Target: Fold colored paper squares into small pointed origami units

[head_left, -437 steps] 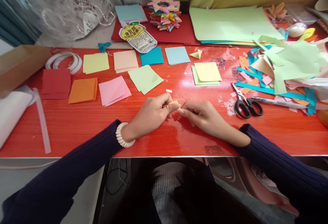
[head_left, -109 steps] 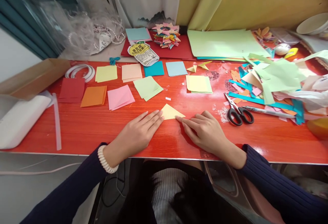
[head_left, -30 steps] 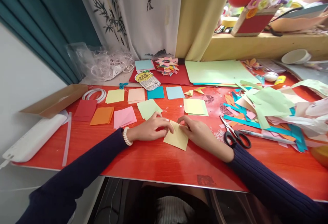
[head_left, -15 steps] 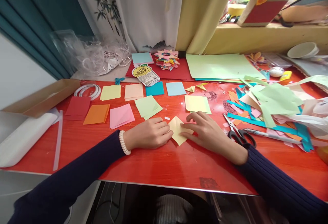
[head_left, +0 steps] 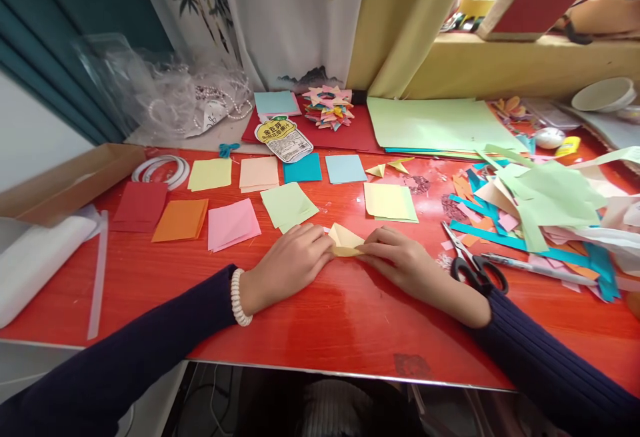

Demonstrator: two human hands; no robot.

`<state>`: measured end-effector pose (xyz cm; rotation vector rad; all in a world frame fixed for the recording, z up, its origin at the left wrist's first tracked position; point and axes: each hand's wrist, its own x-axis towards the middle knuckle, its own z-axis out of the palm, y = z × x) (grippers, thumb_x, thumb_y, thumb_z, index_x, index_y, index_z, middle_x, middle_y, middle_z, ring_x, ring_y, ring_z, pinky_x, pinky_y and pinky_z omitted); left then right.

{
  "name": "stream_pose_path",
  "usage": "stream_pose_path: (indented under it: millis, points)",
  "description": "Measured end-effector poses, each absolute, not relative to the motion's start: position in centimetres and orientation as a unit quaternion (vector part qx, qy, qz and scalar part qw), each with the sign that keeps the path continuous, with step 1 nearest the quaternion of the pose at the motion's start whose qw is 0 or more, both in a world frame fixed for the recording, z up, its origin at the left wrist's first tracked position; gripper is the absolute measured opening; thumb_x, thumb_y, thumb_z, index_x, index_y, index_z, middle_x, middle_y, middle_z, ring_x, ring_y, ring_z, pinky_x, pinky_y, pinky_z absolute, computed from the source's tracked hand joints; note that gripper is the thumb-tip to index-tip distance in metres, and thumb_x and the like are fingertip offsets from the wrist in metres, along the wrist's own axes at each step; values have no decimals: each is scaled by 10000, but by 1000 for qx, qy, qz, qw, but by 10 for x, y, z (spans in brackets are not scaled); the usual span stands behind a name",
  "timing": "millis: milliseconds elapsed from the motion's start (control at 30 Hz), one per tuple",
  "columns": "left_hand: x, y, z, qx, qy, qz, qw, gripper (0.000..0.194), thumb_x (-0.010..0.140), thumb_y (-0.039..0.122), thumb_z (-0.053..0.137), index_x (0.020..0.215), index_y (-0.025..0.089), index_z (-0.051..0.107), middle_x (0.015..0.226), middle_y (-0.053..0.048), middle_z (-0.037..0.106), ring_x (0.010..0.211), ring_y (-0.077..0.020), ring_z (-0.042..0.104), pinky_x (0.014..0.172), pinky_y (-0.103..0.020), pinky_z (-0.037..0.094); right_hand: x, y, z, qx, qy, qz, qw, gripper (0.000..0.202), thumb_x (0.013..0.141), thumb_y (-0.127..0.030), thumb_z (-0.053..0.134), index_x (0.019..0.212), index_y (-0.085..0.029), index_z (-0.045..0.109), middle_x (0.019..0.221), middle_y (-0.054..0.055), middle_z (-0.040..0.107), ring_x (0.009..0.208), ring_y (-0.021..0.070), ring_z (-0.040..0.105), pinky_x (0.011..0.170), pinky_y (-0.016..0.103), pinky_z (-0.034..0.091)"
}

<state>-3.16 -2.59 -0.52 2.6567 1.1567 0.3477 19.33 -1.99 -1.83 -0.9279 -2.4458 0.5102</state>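
Observation:
A small pale yellow sheet of paper [head_left: 346, 238] is held low over the red table, its near part bent up into a fold. My left hand [head_left: 295, 260], with a cream coil band at the wrist, pinches its left corner. On the other side my right hand [head_left: 400, 260] grips the right corner between thumb and fingers. Just beyond the hands lie a stack of yellow and green squares [head_left: 391, 202] and a light green stack [head_left: 289, 206]. Two small folded yellow pieces [head_left: 376, 170] rest behind them. The fingertips partly cover the sheet's corners.
Pink [head_left: 233, 224], orange [head_left: 180, 220] and red squares [head_left: 140, 205] sit at left, near a cardboard tray [head_left: 75, 180]. Scissors [head_left: 473, 260], a pen [head_left: 540, 266] and a heap of paper scraps [head_left: 545, 197] occupy the right. A folded paper ring [head_left: 329, 107] stands at the back.
The yellow sheet was a flat diamond; its near corner is now bent upward. My right hand has closed from loosely spread fingers onto the right corner. The view has shifted slightly.

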Motion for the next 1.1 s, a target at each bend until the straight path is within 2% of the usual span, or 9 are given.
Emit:
stream_pose_path:
  millis: [133,233,300,367,533,633,733,933,1100]
  points:
    - [-34,-28,-2,927,361,88,49,246,927,132,314,923,140,559,894,-53,545,820,-164,479,737,-296,414,195,-20,-11,-261,-940,90,199,292,907,-123,381,1030,-178,640,833,85,574,750,172,480,655,317,440]
    - [-34,-29,4,943,323,73,17,256,934,254,354,868,134,571,892,-64,555,825,-181,483,725,-312,413,193,-22,-7,-219,-960,63,162,284,907,-120,372,1029,-126,628,789,92,587,707,177,469,623,320,426]
    - [-35,-29,7,946,315,72,8,314,928,348,372,814,137,575,872,-65,559,822,-190,485,707,-322,410,191,-23,-8,-239,-954,92,158,279,914,-127,360,1003,-120,625,795,92,589,724,178,478,640,320,429]
    - [-35,-30,8,943,325,71,11,339,935,340,357,770,139,575,857,-64,558,815,-188,482,706,-325,407,188,-24,-10,-287,-928,154,178,250,920,-153,375,971,-128,619,819,87,587,762,175,496,681,317,439]
    - [-34,-30,3,908,387,84,134,268,944,282,350,835,139,549,874,-49,554,822,-164,487,758,-308,431,179,-26,-13,-410,-831,302,223,215,917,-240,428,778,-158,572,764,44,545,716,142,518,653,267,437]
    - [-31,-30,-1,868,436,110,209,202,932,313,393,977,155,511,895,-33,567,836,-158,513,758,-298,445,174,-26,-15,-461,-810,287,223,206,904,-238,450,724,-172,524,723,29,533,675,145,503,616,271,408]
    - [-29,-30,-3,850,463,123,220,247,918,357,423,1056,161,484,896,-27,570,840,-158,529,765,-302,447,169,-27,-17,-491,-803,254,223,142,895,-232,466,778,-172,520,767,40,564,709,158,521,634,280,399]
    - [-27,-29,-2,844,492,110,182,276,915,406,405,862,157,511,860,-16,534,774,-147,517,678,-280,433,169,-25,-18,-503,-806,195,244,171,916,-242,404,786,-175,494,779,51,541,730,169,514,660,288,403]
    - [-26,-29,-1,851,487,115,163,304,937,354,368,769,150,519,786,-6,507,720,-126,492,644,-260,407,171,-22,-16,-490,-824,198,205,171,917,-242,401,799,-178,507,744,44,563,693,163,523,619,273,392]
